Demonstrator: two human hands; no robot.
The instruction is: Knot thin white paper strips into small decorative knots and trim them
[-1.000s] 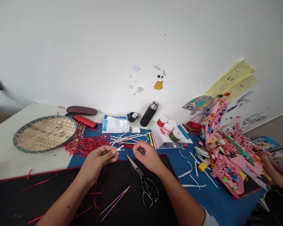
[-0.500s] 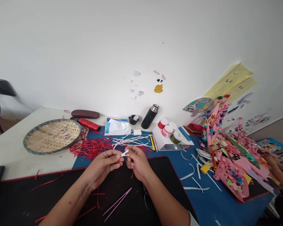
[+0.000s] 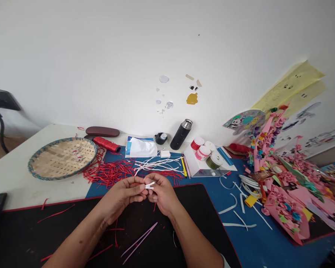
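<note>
My left hand (image 3: 131, 190) pinches a small white strip (image 3: 149, 185) between thumb and fingertips, its two short ends spread apart toward the right. Against the same strip, the fingers of my right hand (image 3: 162, 194) are curled in; part of the strip is hidden by them. Both hands meet above the far edge of a black mat (image 3: 201, 216) with a red border. Below them lie open purple tweezers (image 3: 141, 242). A bundle of white cords (image 3: 159, 165) and a pile of red cords (image 3: 111, 173) lie just beyond the hands.
A woven basket (image 3: 58, 163) sits at left, with a red thread spool (image 3: 106, 144) nearby. Behind stand a black flask (image 3: 181, 136) and a white box (image 3: 197, 169) bearing ribbon rolls. White strips (image 3: 240, 225) and pink paper flowers (image 3: 284, 212) spread at right.
The strip's two ends now stand out more to the right between my hands. My fingers have shifted slightly around it. The whole view has turned a little.
</note>
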